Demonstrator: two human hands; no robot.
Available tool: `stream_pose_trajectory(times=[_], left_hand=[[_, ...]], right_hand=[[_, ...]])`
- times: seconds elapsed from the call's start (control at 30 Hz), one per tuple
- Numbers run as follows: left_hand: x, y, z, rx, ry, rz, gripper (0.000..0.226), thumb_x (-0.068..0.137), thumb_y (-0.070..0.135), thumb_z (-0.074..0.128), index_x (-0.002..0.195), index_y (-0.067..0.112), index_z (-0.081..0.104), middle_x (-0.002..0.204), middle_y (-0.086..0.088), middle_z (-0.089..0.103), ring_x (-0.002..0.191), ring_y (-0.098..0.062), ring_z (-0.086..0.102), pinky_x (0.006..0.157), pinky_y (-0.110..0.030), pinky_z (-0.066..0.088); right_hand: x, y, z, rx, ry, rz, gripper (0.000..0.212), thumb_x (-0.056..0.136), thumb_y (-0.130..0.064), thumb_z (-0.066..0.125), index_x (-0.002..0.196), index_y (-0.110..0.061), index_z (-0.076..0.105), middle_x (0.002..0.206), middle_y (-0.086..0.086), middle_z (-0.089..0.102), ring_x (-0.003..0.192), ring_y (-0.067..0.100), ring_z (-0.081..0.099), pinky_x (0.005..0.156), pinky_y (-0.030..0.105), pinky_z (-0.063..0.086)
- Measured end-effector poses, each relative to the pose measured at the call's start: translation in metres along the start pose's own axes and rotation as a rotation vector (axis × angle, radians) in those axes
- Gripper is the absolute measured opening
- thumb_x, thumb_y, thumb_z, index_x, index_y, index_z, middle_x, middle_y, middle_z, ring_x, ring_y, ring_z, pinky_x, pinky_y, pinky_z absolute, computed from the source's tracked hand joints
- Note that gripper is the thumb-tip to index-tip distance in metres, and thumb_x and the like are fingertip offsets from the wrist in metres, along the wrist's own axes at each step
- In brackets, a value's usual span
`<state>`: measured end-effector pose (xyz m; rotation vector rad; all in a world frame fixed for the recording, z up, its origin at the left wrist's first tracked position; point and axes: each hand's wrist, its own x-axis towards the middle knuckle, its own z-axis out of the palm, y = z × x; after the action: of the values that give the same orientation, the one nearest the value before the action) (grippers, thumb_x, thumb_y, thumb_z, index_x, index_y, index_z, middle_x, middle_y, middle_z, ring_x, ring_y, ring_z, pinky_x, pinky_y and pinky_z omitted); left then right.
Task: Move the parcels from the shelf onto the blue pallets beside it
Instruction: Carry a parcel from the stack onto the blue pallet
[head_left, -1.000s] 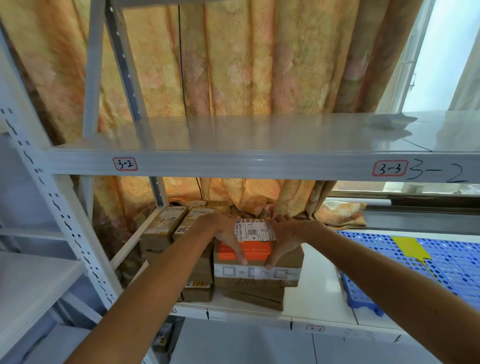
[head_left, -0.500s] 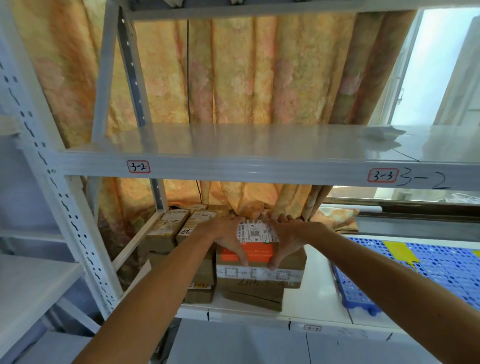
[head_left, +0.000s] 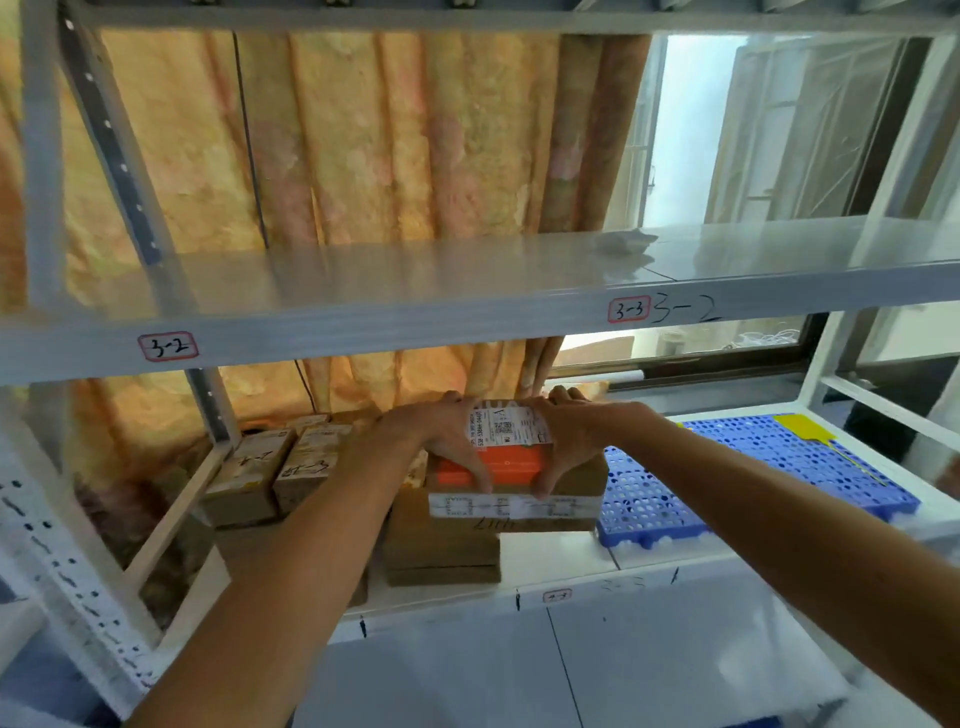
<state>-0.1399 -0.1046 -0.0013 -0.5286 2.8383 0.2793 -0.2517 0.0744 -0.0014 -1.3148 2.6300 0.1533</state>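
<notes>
Nearest, the shelf's front lip (head_left: 571, 590) is low, so the way out toward the person is open. Behind it a brown carton stack (head_left: 441, 545) carries a taped carton (head_left: 519, 508), with the orange parcel (head_left: 511, 465) on top. The left hand (head_left: 441, 441) and right hand (head_left: 579, 441) clasp that parcel from opposite sides, thumbs down its front, probably to keep it level. The blue pallet (head_left: 753, 467) sits just right of the stack and is largely bare. The upper shelf board (head_left: 363, 332) caps how high anything can be lifted.
</notes>
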Motion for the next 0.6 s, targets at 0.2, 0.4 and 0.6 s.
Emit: stream_pose_trajectory(times=[0.2, 0.4, 0.6], left_hand=[[-0.003, 0.071, 0.008, 0.036, 0.021, 0.051, 0.15, 0.036, 0.072, 0.088, 0.158, 0.033, 0.01, 0.155, 0.001, 0.031, 0.135, -0.026, 0.04, 0.105, -0.051, 0.044], [-0.016, 0.172, 0.012, -0.02, -0.009, 0.103, 0.146, 0.037, 0.067, 0.09, 0.156, 0.036, 0.011, 0.153, 0.002, 0.034, 0.131, -0.026, 0.045, 0.105, -0.051, 0.045], [-0.022, 0.286, 0.041, 0.043, -0.027, 0.148, 0.147, 0.031, 0.078, 0.084, 0.153, 0.037, 0.014, 0.156, 0.003, 0.031, 0.137, -0.026, 0.039, 0.11, -0.052, 0.039]], right_hand=[[-0.058, 0.053, 0.004, -0.005, 0.016, 0.043, 0.134, 0.052, -0.072, 0.085, 0.155, -0.033, 0.009, 0.151, 0.006, 0.027, 0.144, 0.032, 0.019, 0.114, 0.053, 0.029], [-0.128, 0.13, 0.015, 0.026, 0.058, 0.107, 0.139, 0.05, -0.07, 0.086, 0.156, -0.029, 0.006, 0.154, 0.005, 0.022, 0.146, 0.03, 0.015, 0.115, 0.051, 0.026], [-0.204, 0.219, 0.048, 0.031, 0.047, 0.168, 0.139, 0.046, -0.076, 0.083, 0.155, -0.035, 0.007, 0.149, 0.005, 0.028, 0.142, 0.029, 0.025, 0.114, 0.052, 0.032]])
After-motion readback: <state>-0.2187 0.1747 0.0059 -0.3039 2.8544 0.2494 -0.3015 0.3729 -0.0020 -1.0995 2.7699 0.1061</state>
